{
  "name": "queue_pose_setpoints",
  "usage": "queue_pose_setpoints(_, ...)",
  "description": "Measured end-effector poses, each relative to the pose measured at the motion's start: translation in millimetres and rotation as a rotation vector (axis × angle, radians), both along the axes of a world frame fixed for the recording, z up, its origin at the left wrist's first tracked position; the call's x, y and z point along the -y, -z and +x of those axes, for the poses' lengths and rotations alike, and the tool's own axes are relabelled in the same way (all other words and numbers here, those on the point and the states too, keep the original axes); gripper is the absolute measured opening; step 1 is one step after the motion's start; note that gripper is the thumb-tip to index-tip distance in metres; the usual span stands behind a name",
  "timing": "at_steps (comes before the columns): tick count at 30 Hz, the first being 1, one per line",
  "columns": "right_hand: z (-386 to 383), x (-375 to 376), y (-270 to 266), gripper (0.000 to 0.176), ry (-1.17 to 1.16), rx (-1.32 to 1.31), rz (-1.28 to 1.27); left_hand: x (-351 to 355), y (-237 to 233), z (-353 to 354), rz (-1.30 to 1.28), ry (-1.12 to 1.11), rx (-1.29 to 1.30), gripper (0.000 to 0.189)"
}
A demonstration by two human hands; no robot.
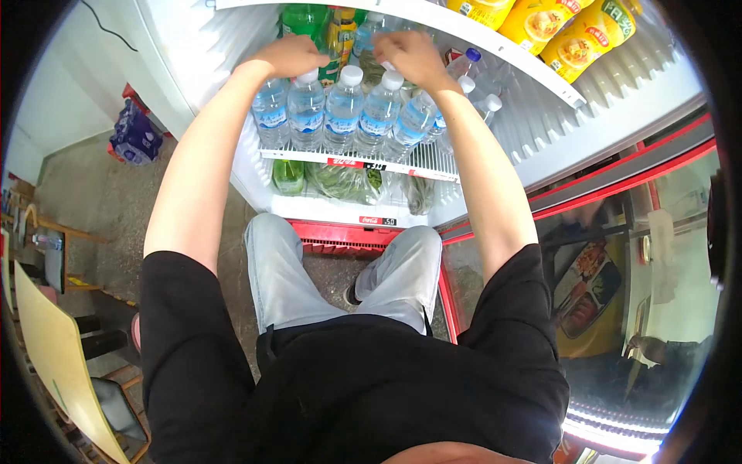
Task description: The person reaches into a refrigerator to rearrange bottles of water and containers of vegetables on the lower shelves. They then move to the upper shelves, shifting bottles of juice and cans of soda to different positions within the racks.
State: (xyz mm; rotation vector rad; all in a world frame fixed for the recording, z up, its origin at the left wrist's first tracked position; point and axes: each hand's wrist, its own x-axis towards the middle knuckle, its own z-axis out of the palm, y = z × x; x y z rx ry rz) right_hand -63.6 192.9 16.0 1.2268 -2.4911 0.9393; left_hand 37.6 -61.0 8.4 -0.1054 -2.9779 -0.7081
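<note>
Both my arms reach into an open fridge, over a front row of several clear water bottles with white caps and blue labels. My left hand is above the bottles at the left of the row, its fingers curled near a white cap; what it grips, if anything, is hidden. My right hand has its fingers bent together just above another white cap; its fingertips hide any hold. Behind and between the hands are a green bottle and a yellow bottle.
Yellow packets lie on the upper shelf. Below the bottles are a green bottle and bagged greens. The fridge's glass door stands open at right. A purple pack and a table are at left.
</note>
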Motion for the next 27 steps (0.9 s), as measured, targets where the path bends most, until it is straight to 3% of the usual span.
queue_pose_setpoints(2,-0.9,-6.5,-5.1,0.044,0.001,-0.014,-0.224,5.0,7.6,-7.2,0.006,0.025,-0.028,0.053)
queue_pose_setpoints(6,-13.9,-45.9,-0.2,0.043,0.171,-0.22,-0.095,2.4,7.6,-8.3,-0.017,0.009,0.032,0.049)
queue_pose_setpoints(10,-21.9,-84.0,9.7,0.038,0.344,-0.153,0.066,2.2,9.6,-8.5,-0.012,0.001,0.013,0.049)
queue_pose_setpoints(16,-28.5,-102.4,24.7,0.034,0.381,-0.168,0.409,0.2,1.9,-3.0,-0.025,0.02,0.032,0.05)
queue_pose_setpoints(27,-8.3,-100.1,2.0,0.038,0.347,-0.17,0.757,-0.4,-4.0,-1.2,0.006,0.017,0.13,0.05)
